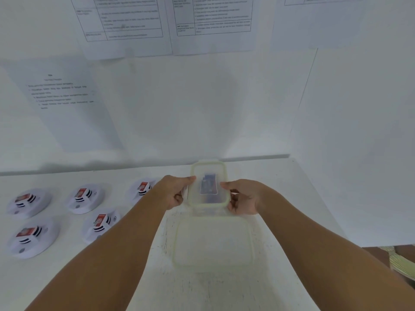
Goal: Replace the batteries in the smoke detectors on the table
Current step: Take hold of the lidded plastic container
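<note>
Head view showed my left hand [173,194] and right hand [243,197], fingers clamped on a clear lidded container [208,185] of what I took for batteries, five smoke detectors [84,198] waiting leftward on the desk [292,198], and I feared a jerked lid would spill everything.

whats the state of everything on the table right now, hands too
left hand: grips the container's left side
right hand: grips its right side
clear container: lidded, held by both hands
lid: flat on the table, apart from any box
five smoke detectors: lying on the table, untouched
</note>
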`<state>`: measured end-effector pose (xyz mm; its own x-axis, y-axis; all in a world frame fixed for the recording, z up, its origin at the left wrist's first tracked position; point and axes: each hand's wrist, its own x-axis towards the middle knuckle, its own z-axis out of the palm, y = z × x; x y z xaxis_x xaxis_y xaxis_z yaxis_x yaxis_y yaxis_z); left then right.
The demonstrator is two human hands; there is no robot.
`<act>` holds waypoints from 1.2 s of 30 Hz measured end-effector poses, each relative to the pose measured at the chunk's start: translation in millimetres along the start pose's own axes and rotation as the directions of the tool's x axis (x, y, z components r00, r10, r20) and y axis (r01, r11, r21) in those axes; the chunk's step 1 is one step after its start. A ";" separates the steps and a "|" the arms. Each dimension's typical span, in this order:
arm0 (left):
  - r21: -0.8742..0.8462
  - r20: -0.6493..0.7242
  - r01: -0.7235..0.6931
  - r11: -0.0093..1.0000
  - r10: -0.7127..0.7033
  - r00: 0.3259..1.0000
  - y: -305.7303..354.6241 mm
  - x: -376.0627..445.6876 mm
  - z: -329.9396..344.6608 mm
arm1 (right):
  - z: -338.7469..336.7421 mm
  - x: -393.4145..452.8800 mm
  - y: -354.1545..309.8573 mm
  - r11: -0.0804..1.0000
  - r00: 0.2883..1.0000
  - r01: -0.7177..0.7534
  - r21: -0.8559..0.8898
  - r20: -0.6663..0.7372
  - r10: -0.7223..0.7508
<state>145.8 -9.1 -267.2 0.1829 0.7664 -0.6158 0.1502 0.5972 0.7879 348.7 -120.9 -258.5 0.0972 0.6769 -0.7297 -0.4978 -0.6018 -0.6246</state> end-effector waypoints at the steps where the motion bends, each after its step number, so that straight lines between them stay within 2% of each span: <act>1: 0.027 -0.006 -0.024 0.999 0.024 1.000 0.1 -0.9 0.2 | 0.3 0.6 -0.4 1.000 1.000 0.020 -0.014 -0.011 -0.020; 4: 0.033 0.013 -0.023 0.999 0.023 1.000 -1.1 -4.7 -0.3 | 3.2 -0.1 -5.0 0.984 0.989 0.117 -0.136 -0.072 -0.128; 7: 0.205 -0.021 -0.117 0.972 0.123 0.992 2.1 -14.6 -1.7 | 3.5 -4.7 -3.6 0.949 0.972 0.198 -0.244 -0.078 -0.223; 10: 0.403 0.001 -0.282 0.871 0.307 0.952 10.2 -24.1 -5.3 | 1.4 -4.5 -2.5 0.904 0.947 0.265 -0.335 -0.084 -0.309; 15: 0.532 0.051 -0.422 0.734 0.470 0.881 29.1 -18.0 -6.4 | 3.0 -1.0 -22.7 0.806 0.917 0.315 -0.501 -0.058 -0.394; 18: 0.554 0.081 -0.406 0.727 0.438 0.895 37.3 -10.3 -4.4 | 4.9 -0.6 -38.0 0.745 0.924 0.295 -0.598 -0.021 -0.383; 21: 0.470 0.083 -0.344 0.813 0.348 0.934 38.8 -10.4 -2.9 | 8.6 2.7 -41.4 0.713 0.909 0.327 -0.621 0.002 -0.416; 28: 0.314 0.015 -0.264 0.912 0.273 0.962 13.4 -30.7 -14.0 | -1.5 3.5 -16.8 0.704 0.754 0.463 -0.539 -0.178 -0.632; 30: 0.327 -0.001 -0.265 0.907 0.280 0.960 0.1 -41.6 -16.9 | -8.0 -0.5 -5.7 0.726 0.760 0.470 -0.502 -0.187 -0.622; 34: 0.349 0.025 -0.258 0.901 0.267 0.963 -13.8 -59.8 -21.6 | -18.5 -1.8 14.3 0.768 0.816 0.477 -0.426 -0.110 -0.568; 36: 0.335 0.041 -0.275 0.901 0.278 0.960 -14.7 -61.3 -23.7 | -20.3 -2.9 20.4 0.762 0.814 0.495 -0.417 -0.082 -0.574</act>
<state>109.3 -59.3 -240.8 0.2575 0.8916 -0.3724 0.4109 0.2478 0.8774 355.7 -143.8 -274.8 0.4361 0.8620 -0.2583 0.0287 -0.3003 -0.9534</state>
